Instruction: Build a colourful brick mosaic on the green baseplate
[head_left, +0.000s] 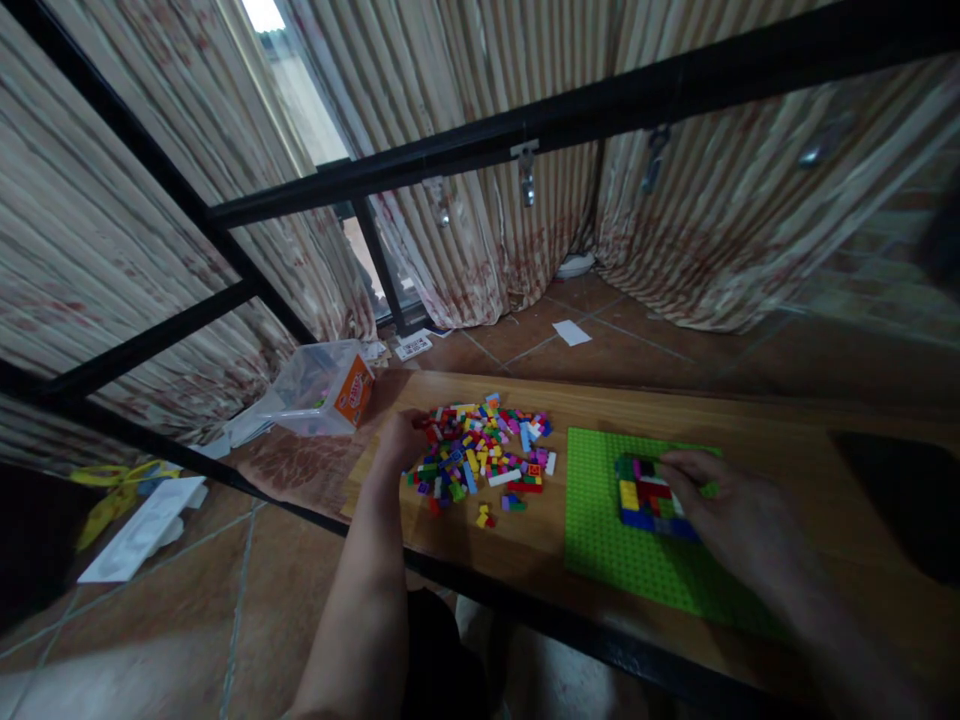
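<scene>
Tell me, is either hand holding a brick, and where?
Cannot tell. The left hand touches the brick pile at its left edge; the right hand rests on the brick build.

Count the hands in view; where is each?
2. The left hand is at the left edge of the brick pile; the right hand rests on the build on the baseplate.

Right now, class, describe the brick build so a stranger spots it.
On the wooden table lies a green baseplate. The brick build stands on it, partly under the right hand. Its bricks are joined, unlike the loose pile beside the plate.
</scene>
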